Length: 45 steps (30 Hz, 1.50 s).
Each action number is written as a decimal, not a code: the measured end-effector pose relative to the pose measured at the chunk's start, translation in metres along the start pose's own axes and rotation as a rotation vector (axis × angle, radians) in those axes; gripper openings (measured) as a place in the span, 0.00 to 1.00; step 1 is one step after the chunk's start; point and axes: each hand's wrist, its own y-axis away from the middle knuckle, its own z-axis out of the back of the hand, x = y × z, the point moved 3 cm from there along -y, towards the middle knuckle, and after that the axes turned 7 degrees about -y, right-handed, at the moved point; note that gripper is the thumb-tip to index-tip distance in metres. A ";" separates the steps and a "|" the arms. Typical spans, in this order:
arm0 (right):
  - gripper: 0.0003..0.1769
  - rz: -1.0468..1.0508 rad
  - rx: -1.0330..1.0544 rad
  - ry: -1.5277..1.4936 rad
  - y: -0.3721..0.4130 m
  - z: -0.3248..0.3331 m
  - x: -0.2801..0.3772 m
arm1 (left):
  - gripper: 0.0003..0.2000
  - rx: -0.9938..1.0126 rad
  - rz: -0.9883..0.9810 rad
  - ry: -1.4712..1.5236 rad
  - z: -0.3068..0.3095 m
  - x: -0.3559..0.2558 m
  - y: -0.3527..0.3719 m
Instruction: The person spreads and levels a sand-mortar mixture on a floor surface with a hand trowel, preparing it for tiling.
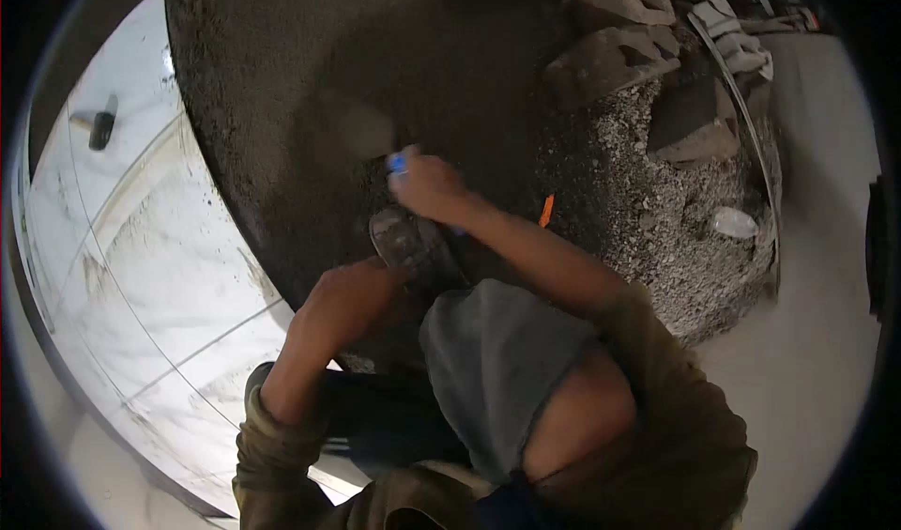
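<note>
Blue-handled trowel (398, 163): in front of the person, over the dark mortar bed (253, 107); its blade is blurred.
Handling: probably light and stiff, not fragile; wet grit could make the grip slippery.
Where to hold: the blue handle, clear of the blade.
Right hand (432, 188): fingers wrapped closely around the handle, narrow, with blue showing at the fist.
Left hand (343, 300): lowered beside the shoe (402, 241), fingers bent; one cannot tell how far open it is or whether it holds anything.
Mallet (101, 131): well apart, on the white tiles (150, 276).
</note>
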 end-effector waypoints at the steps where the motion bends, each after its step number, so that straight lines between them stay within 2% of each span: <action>1: 0.25 -0.058 -0.007 0.030 0.010 0.011 -0.018 | 0.12 -0.002 0.022 0.032 0.002 -0.005 0.012; 2: 0.25 -0.105 -0.004 0.061 0.023 0.025 -0.034 | 0.14 -0.022 0.051 0.029 0.011 -0.012 0.031; 4: 0.24 -0.157 -0.130 0.123 0.045 0.037 -0.071 | 0.17 -0.063 0.078 0.102 0.008 -0.033 0.062; 6: 0.21 -0.422 -0.222 -0.334 0.071 0.053 -0.087 | 0.17 0.010 0.102 0.211 0.013 -0.069 0.079; 7: 0.21 -0.426 -0.189 -0.325 0.075 0.059 -0.095 | 0.18 0.076 0.093 0.283 0.016 -0.088 0.085; 8: 0.20 -0.462 -0.231 -0.605 0.071 0.061 -0.108 | 0.18 0.084 0.112 0.307 0.012 -0.105 0.089; 9: 0.20 -0.512 -0.276 -0.886 0.075 0.058 -0.126 | 0.15 0.001 0.042 0.334 0.005 -0.127 0.091; 10: 0.20 -0.541 -0.259 -0.878 0.085 0.054 -0.147 | 0.13 -0.079 -0.033 0.359 -0.002 -0.149 0.093; 12: 0.22 -0.424 0.083 -0.340 0.107 0.041 -0.180 | 0.11 -0.024 0.006 0.379 -0.015 -0.175 0.089; 13: 0.22 -0.430 0.098 -0.344 0.128 0.037 -0.184 | 0.09 0.004 0.058 0.387 -0.022 -0.182 0.087; 14: 0.19 -0.282 0.137 -0.060 0.154 0.032 -0.184 | 0.09 0.016 0.073 0.395 -0.032 -0.189 0.085; 15: 0.18 -0.112 0.172 0.220 0.165 0.030 -0.179 | 0.10 0.001 0.171 0.447 -0.042 -0.191 0.078; 16: 0.18 -0.095 0.186 0.211 0.164 0.035 -0.166 | 0.11 -0.018 0.270 0.495 -0.047 -0.191 0.075; 18: 0.27 -0.026 -0.075 -0.034 0.143 0.054 -0.147 | 0.13 -0.070 0.341 0.539 -0.052 -0.189 0.078; 19: 0.23 0.054 -0.215 0.055 0.105 0.052 -0.167 | 0.14 -0.115 0.388 0.589 -0.056 -0.188 0.079; 20: 0.21 -0.009 -0.221 0.077 0.051 0.045 -0.198 | 0.14 -0.114 0.426 0.601 -0.060 -0.191 0.078; 21: 0.22 -0.186 -0.048 -0.203 0.037 0.067 -0.134 | 0.15 -0.150 0.502 0.644 -0.062 -0.192 0.073; 23: 0.21 -0.114 0.062 -0.051 -0.005 0.074 -0.084 | 0.15 -0.192 0.602 0.685 -0.064 -0.195 0.060; 24: 0.21 -0.102 0.077 -0.055 -0.015 0.069 -0.065 | 0.15 -0.278 0.633 0.767 -0.066 -0.197 0.051; 25: 0.19 -0.031 0.158 0.104 -0.018 0.061 -0.049 | 0.15 -0.361 0.654 0.854 -0.067 -0.198 0.049; 26: 0.17 0.041 0.233 0.266 -0.016 0.056 -0.036 | 0.15 -0.365 0.659 0.863 -0.069 -0.195 0.048; 27: 0.17 0.042 0.242 0.277 -0.010 0.054 -0.030 | 0.14 -0.307 0.635 0.840 -0.069 -0.191 0.048; 29: 0.18 0.324 0.372 0.743 -0.005 0.058 -0.010 | 0.14 -0.264 0.597 0.823 -0.062 -0.189 0.056; 30: 0.19 0.251 0.437 0.841 0.000 0.068 0.012 | 0.13 -0.289 0.589 0.822 -0.058 -0.181 0.064; 31: 0.19 0.265 0.431 0.856 -0.015 0.070 0.009 | 0.13 -0.315 0.592 0.823 -0.055 -0.174 0.066; 33: 0.20 0.306 0.261 0.555 -0.053 0.064 -0.008 | 0.13 -0.343 0.634 0.843 -0.063 -0.165 0.056; 34: 0.19 0.285 0.240 0.481 -0.066 0.058 -0.009 | 0.12 -0.349 0.670 0.859 -0.068 -0.165 0.054; 37: 0.18 0.216 0.332 0.604 -0.036 0.032 -0.021 | 0.12 -0.351 0.697 0.917 -0.058 -0.180 0.037; 38: 0.17 0.158 0.294 0.599 -0.006 0.025 -0.028 | 0.12 -0.361 0.694 0.922 -0.055 -0.186 0.033; 39: 0.16 0.198 0.339 0.651 0.014 0.020 -0.036 | 0.11 -0.290 0.661 0.927 -0.056 -0.193 0.027; 40: 0.15 0.251 0.420 0.713 0.026 0.014 -0.054 | 0.10 -0.214 0.633 0.936 -0.057 -0.203 0.023; 41: 0.14 0.310 0.555 0.798 0.045 0.021 -0.047 | 0.10 -0.220 0.637 0.941 -0.055 -0.209 0.024; 42: 0.14 0.373 0.682 0.881 0.054 0.025 -0.035 | 0.11 -0.109 0.581 0.951 -0.054 -0.214 0.022; 43: 0.14 0.390 0.669 0.887 0.044 0.025 -0.026 | 0.13 -0.005 0.525 0.955 -0.054 -0.216 0.019; 45: 0.15 0.369 0.470 0.805 0.029 0.024 -0.017 | 0.13 -0.115 0.496 0.940 -0.070 -0.236 0.002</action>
